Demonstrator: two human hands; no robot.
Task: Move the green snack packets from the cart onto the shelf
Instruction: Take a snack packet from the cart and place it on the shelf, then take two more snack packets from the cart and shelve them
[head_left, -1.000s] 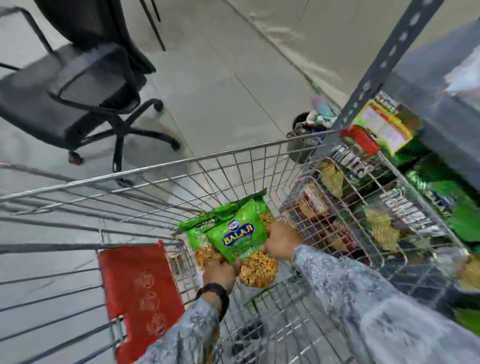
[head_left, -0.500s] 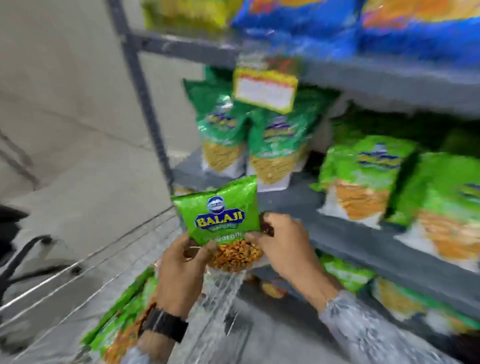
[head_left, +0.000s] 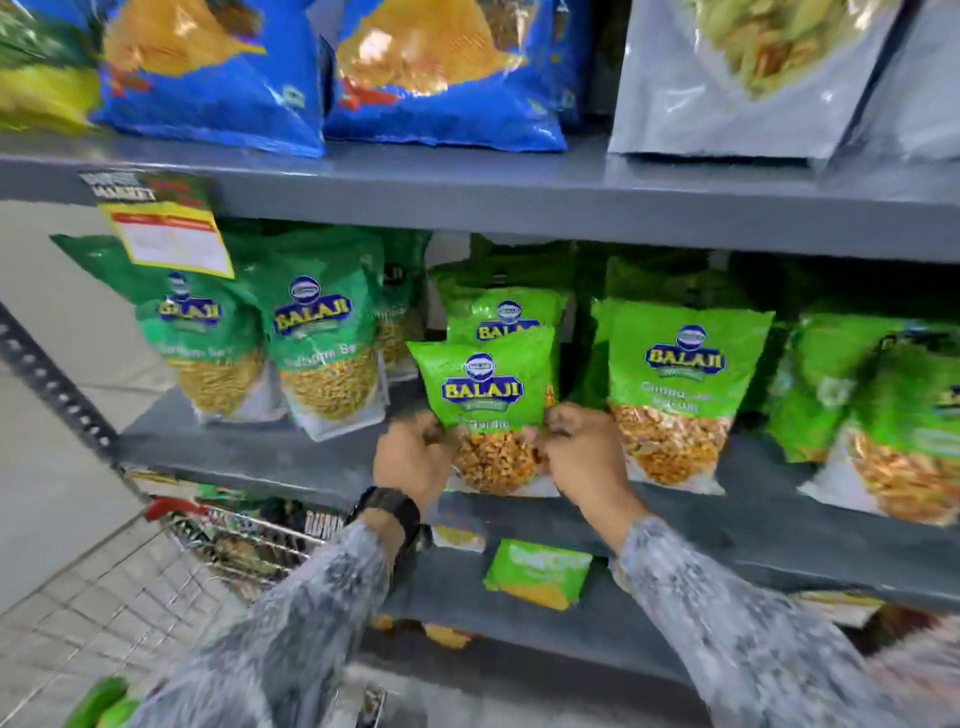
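The light is even and fairly bright, seeming to fall from overhead and in front, with no hard shadows; only the recess under the upper shelf (head_left: 519, 202) goes dim, darkening the tops of the packets standing behind. A soft sheen lies on the glossy green packet (head_left: 485, 384) at the centre, whose logo reads fairly sharply. Sharpness falls off outward: the blue bags (head_left: 322, 78) along the top are blocky and smeared, the packets at the far right edge streak sideways, and the patterned sleeves (head_left: 291, 639) and wire cart (head_left: 130, 597) at the bottom are blurred. The wide lens bends the shelf edges and slants the perforated upright (head_left: 52, 384).
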